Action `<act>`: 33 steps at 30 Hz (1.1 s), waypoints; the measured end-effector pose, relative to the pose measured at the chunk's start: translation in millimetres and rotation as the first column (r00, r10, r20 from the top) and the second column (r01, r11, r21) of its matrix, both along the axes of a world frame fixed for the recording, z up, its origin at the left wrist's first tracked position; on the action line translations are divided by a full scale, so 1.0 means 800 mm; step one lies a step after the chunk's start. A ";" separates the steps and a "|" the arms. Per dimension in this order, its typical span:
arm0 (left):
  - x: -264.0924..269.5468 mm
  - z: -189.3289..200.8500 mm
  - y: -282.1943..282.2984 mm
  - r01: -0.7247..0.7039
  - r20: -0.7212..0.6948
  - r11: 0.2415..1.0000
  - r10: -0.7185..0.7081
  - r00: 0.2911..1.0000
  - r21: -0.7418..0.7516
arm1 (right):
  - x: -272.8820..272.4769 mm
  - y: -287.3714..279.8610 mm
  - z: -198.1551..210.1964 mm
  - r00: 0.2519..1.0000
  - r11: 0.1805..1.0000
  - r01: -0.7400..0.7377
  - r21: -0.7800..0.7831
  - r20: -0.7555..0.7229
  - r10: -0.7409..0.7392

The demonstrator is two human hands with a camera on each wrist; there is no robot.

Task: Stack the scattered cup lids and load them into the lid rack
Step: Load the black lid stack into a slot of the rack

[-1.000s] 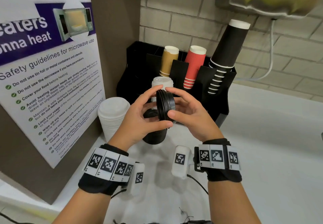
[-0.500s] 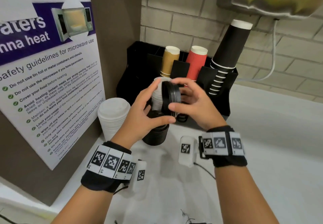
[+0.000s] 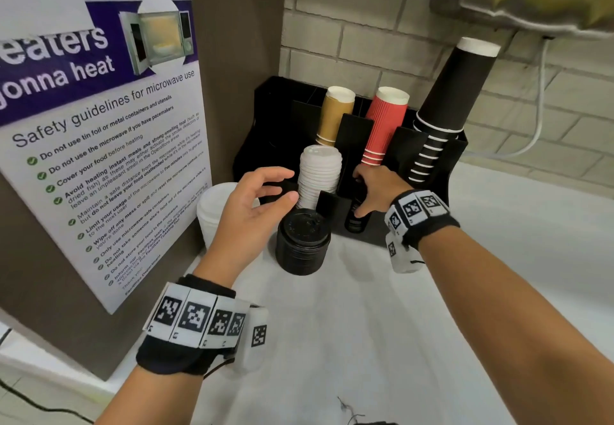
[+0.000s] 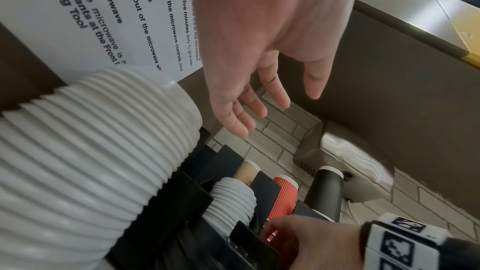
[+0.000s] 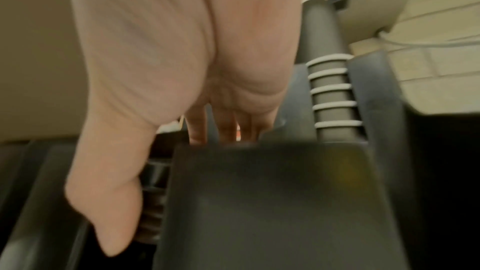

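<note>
Two hands are up over a white counter (image 3: 382,341), and the biggest thing around is the microwave poster (image 3: 99,145) on the brown wall at the left. At the back against the brick sits the black rack (image 3: 442,159), with slanted slots holding a black cup stack (image 3: 448,102), a red cup stack (image 3: 385,122) and a tan cup stack (image 3: 334,114) behind. In a front slot a white lid stack (image 3: 319,175) leans, ribbed and tall. Outside the rack, by the poster, stands another white pile (image 3: 212,212) on the counter, half hidden by the left wrist. Just in front of the rack stands a black lid pile (image 3: 302,245), upright on the counter.

Now the right hand (image 3: 378,192): it reaches down into the front slot next to the white lid stack, below the red cups, and it has a short black lid stack (image 3: 355,222) in there. From the right wrist view the thumb (image 5: 109,202) presses along the ribbed edges of those dark lids while the fingers go down behind the slot's front panel, so the grip is round that stack, which is inside the rack slot.

The left hand (image 3: 255,205) hovers above the black lid pile, beside the white stack, fingers loosely spread, thumb apart, grip released and holding nothing. The left wrist view confirms it: palm bare, fingers (image 4: 275,89) relaxed.
</note>
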State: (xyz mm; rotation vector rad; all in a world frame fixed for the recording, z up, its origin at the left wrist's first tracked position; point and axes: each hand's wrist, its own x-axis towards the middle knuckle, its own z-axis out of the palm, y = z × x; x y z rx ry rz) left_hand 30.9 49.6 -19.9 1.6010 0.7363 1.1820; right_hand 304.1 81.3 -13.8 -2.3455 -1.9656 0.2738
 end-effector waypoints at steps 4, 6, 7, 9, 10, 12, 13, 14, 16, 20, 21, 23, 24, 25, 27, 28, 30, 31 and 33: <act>-0.002 -0.002 -0.004 0.000 0.006 1.000 0.000 1.000 -0.017 | -0.012 0.006 -0.009 0.997 0.996 -0.011 -0.090 0.070 0.018; -0.003 -0.002 -0.005 -0.006 -0.002 1.000 0.006 1.000 -0.018 | -0.017 0.007 -0.013 0.996 0.995 -0.015 -0.104 0.091 0.024; -0.004 -0.002 -0.005 -0.007 -0.005 1.000 0.007 1.000 -0.016 | -0.019 0.006 -0.014 0.994 0.993 -0.017 -0.113 0.104 0.029; -0.004 -0.001 -0.006 -0.007 -0.002 1.000 0.007 1.000 -0.016 | -0.024 0.005 -0.017 0.990 0.992 -0.018 -0.127 0.134 0.035; -0.005 -0.001 -0.006 -0.007 0.002 1.000 0.007 1.000 -0.017 | -0.025 0.004 -0.019 0.988 0.991 -0.016 -0.131 0.151 0.036; -0.005 0.000 -0.005 -0.009 0.004 1.000 0.009 1.000 -0.012 | -0.028 0.002 -0.021 0.980 0.989 -0.016 -0.144 0.192 0.044; -0.006 0.000 -0.005 -0.011 0.003 1.000 0.011 1.000 -0.009 | -0.029 0.001 -0.022 0.974 0.989 -0.019 -0.149 0.221 0.052; -0.006 0.000 -0.005 -0.011 0.001 1.000 0.011 1.000 -0.009 | -0.029 0.000 -0.024 0.965 0.989 -0.020 -0.144 0.255 0.057; -0.006 0.000 -0.004 -0.012 -0.002 1.000 0.012 1.000 -0.009 | -0.030 -0.004 -0.030 0.948 0.994 -0.014 -0.110 0.314 0.048; -0.005 -0.002 -0.003 -0.018 -0.004 1.000 0.018 1.000 -0.005 | -0.034 -0.017 -0.043 0.914 1.000 0.011 -0.007 0.405 -0.007; -0.005 -0.002 -0.002 -0.018 -0.006 1.000 0.018 1.000 -0.006 | -0.036 -0.021 -0.046 0.909 1.000 0.008 0.012 0.416 -0.013; -0.002 -0.003 -0.002 -0.014 -0.012 1.000 0.014 1.000 -0.006 | -0.037 -0.027 -0.048 0.902 1.000 -0.001 0.011 0.431 -0.004; 0.000 -0.003 -0.002 -0.010 -0.013 1.000 0.010 1.000 -0.007 | -0.037 -0.028 -0.045 0.900 1.000 -0.006 -0.004 0.436 0.007; 0.001 -0.003 -0.001 -0.007 -0.012 1.000 0.006 1.000 -0.007 | -0.037 -0.029 -0.041 0.902 1.000 -0.007 -0.022 0.431 0.016; 0.003 -0.004 -0.001 0.001 -0.012 1.000 -0.001 1.000 -0.005 | -0.039 -0.032 -0.029 0.926 1.000 0.008 0.001 0.376 -0.008; 0.004 -0.005 0.000 0.002 -0.013 1.000 -0.002 1.000 -0.003 | -0.042 -0.033 -0.022 0.950 0.997 0.014 0.082 0.311 -0.039; 0.003 -0.006 0.002 0.002 -0.012 1.000 -0.002 1.000 0.000 | -0.052 -0.036 -0.012 0.997 0.934 0.006 0.357 0.069 -0.033; 0.003 -0.007 0.003 0.000 -0.008 1.000 0.000 1.000 -0.003 | -0.062 -0.039 -0.008 0.996 0.887 -0.012 0.462 -0.069 0.049; 0.002 -0.009 0.006 0.001 0.011 1.000 0.000 1.000 -0.014 | -0.084 -0.043 -0.005 0.938 0.888 -0.098 0.449 -0.256 0.233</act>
